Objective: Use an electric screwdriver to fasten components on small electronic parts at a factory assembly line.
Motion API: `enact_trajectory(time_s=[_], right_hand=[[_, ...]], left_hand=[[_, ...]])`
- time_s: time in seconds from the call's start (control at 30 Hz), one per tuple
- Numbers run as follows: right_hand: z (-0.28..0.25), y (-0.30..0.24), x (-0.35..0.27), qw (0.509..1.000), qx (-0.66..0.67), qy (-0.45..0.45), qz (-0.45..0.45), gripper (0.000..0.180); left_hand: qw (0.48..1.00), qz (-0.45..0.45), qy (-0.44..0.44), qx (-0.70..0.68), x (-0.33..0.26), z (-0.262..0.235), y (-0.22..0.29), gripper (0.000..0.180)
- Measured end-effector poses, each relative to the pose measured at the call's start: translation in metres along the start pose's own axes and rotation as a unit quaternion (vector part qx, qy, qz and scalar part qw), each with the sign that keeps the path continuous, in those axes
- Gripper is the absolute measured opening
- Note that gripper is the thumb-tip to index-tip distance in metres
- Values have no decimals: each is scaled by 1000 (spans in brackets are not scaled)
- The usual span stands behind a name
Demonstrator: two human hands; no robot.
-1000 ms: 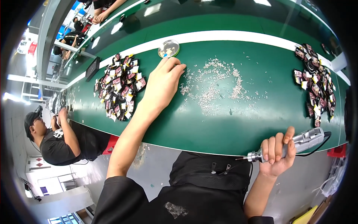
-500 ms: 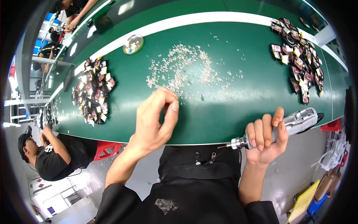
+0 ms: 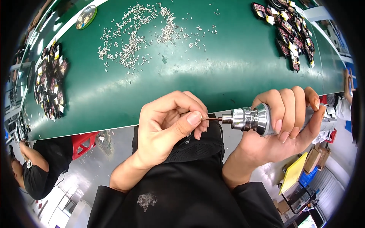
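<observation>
- L hand [image 3: 167, 125] fingers pinch tiny screw at driver bit [image 3: 212, 119].
- R hand [image 3: 285, 121] clenched round electric screwdriver [image 3: 258, 118].
- Risk: screw slips off tip, drops off surface [image 3: 228, 68].

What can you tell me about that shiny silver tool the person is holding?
The electric screwdriver is a shiny metal tool with a ribbed collar and a thin dark bit pointing toward the person's left. It lies roughly level, just below the near edge of the green table. The right hand wraps its body; the left hand pinches at the bit's tip.
</observation>
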State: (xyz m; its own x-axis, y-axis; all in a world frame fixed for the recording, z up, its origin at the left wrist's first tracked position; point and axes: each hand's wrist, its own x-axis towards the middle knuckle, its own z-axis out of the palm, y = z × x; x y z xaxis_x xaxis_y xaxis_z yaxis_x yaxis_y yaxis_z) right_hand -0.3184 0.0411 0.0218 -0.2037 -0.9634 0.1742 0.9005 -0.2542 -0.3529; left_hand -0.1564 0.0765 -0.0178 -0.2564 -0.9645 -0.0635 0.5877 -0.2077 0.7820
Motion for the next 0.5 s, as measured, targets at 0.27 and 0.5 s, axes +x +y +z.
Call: enact_trajectory(time_s=[0.27, 0.5], right_hand=[[-4, -2, 4, 1000, -20, -10, 3, 14], [-10, -7, 3, 995, -66, -71, -6, 18]], left_hand=[[997, 20, 23, 74, 3, 4, -3, 13], [896, 185, 10, 404, 13, 7, 5, 9]])
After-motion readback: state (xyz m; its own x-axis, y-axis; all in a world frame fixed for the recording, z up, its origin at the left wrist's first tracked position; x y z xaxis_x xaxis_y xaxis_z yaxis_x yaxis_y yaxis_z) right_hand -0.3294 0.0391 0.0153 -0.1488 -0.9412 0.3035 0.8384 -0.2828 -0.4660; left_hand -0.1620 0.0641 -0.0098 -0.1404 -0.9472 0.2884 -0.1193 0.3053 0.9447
